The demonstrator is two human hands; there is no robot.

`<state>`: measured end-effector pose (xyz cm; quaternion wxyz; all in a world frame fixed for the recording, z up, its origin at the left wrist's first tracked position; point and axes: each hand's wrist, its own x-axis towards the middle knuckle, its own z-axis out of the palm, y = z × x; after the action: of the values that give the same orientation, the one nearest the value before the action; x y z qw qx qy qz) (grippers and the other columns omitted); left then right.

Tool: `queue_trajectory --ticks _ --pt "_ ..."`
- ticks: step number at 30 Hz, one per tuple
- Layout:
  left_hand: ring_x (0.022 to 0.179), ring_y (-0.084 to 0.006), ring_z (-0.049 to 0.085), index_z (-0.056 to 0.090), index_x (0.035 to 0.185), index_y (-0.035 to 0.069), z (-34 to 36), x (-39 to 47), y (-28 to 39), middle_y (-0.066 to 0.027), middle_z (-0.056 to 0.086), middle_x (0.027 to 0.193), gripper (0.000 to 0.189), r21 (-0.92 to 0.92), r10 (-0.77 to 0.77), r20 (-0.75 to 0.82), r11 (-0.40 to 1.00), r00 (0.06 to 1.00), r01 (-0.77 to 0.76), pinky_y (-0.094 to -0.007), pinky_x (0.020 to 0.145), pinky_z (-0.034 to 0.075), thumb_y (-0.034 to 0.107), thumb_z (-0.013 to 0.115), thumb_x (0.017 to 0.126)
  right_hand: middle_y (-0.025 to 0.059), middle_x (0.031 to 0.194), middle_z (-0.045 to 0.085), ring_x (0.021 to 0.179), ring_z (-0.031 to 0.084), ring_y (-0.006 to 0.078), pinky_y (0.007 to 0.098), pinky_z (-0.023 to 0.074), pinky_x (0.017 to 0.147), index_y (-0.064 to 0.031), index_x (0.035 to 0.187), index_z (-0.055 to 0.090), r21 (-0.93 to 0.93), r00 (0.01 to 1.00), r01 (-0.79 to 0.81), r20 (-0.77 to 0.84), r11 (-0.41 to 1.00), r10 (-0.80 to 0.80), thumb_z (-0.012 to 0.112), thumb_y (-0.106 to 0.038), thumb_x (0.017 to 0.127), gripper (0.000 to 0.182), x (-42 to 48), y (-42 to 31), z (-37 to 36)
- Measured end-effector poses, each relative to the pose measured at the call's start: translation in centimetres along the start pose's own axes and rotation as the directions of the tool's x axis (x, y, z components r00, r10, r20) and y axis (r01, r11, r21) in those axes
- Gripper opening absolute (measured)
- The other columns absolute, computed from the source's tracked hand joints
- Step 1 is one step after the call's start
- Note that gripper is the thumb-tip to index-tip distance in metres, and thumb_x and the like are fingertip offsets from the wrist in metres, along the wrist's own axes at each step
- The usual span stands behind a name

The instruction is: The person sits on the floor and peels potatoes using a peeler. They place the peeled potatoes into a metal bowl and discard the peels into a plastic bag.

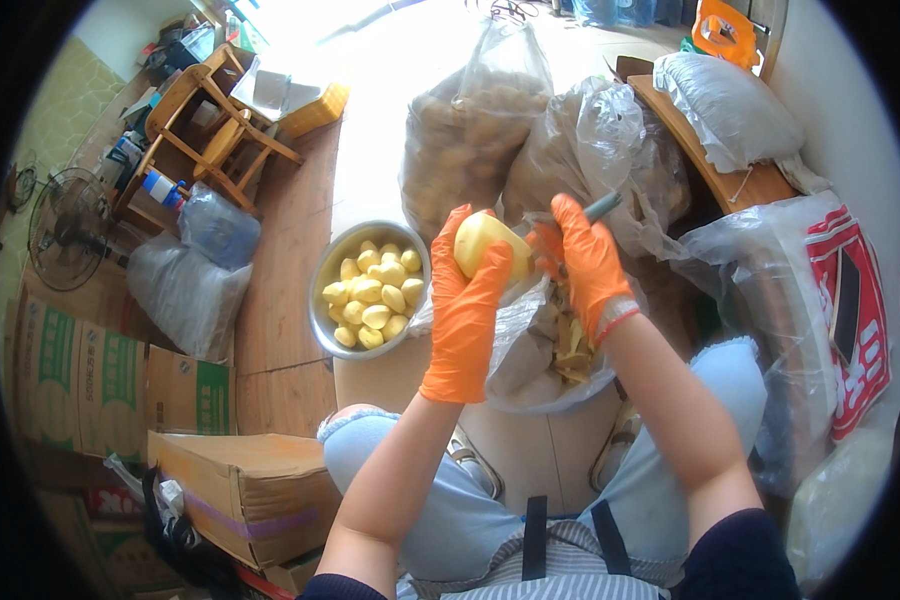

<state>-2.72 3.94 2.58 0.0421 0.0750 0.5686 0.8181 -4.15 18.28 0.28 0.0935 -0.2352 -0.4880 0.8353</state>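
Observation:
My left hand [465,307], in an orange glove, grips a peeled potato [487,244] above a plastic bag. In my right hand [589,266], also gloved in orange, is a tool with a dark green-grey handle [602,207]; its working end is hidden, so I cannot tell its exact kind. Below my hands, the open clear plastic bag [521,367] holds strips of potato peel [572,349]. To the left of my left hand stands a round metal basin [320,334] with many peeled potatoes [375,292] in it.
Large plastic sacks of unpeeled potatoes [461,142] stand ahead. Cardboard boxes [247,487] are close on my left, with a wooden chair [225,127] and a fan [67,229] beyond. At right, a wooden board [750,184] carries a white sack [727,109].

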Motion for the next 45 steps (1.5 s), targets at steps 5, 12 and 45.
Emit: queue_trajectory --ticks 5,12,45 --pt "0.130 -0.0204 0.051 0.042 0.141 0.011 0.4 -0.6 -2.0 -0.0098 0.049 0.143 0.061 0.232 0.238 0.077 0.940 0.968 -0.249 -0.0327 0.107 0.046 -0.005 0.070 0.089 0.0084 0.106 0.073 0.084 0.068 0.0172 0.0364 0.0591 0.075 -0.0054 0.108 0.061 0.351 0.985 -0.173 0.089 0.920 0.151 0.064 -0.043 0.101 0.038 0.4 1.2 0.0" --pt "0.110 -0.0237 0.071 0.047 0.139 0.011 0.5 -1.4 1.1 -0.0081 0.065 0.128 0.057 0.012 -0.456 0.273 0.882 0.847 0.471 -0.0288 0.077 0.058 0.019 0.075 0.090 0.0042 0.093 0.075 0.081 0.067 0.0113 0.0279 0.0512 0.068 -0.0048 0.103 0.067 -0.111 0.970 0.131 0.221 0.985 -0.104 0.059 -0.042 0.104 0.038 -0.7 -3.2 -0.8" --pt "0.100 -0.0316 0.067 0.063 0.120 0.006 0.7 -1.7 -2.5 -0.0136 0.067 0.113 0.041 0.727 0.156 0.165 0.648 0.974 -0.227 -0.0377 0.089 0.053 0.007 0.076 0.081 0.0056 0.071 0.064 0.068 0.068 0.0135 0.0310 0.0531 0.058 -0.0012 0.091 0.062 -0.249 0.960 0.263 0.167 0.932 -0.226 0.064 -0.045 0.101 0.045 -2.2 -4.0 0.5"
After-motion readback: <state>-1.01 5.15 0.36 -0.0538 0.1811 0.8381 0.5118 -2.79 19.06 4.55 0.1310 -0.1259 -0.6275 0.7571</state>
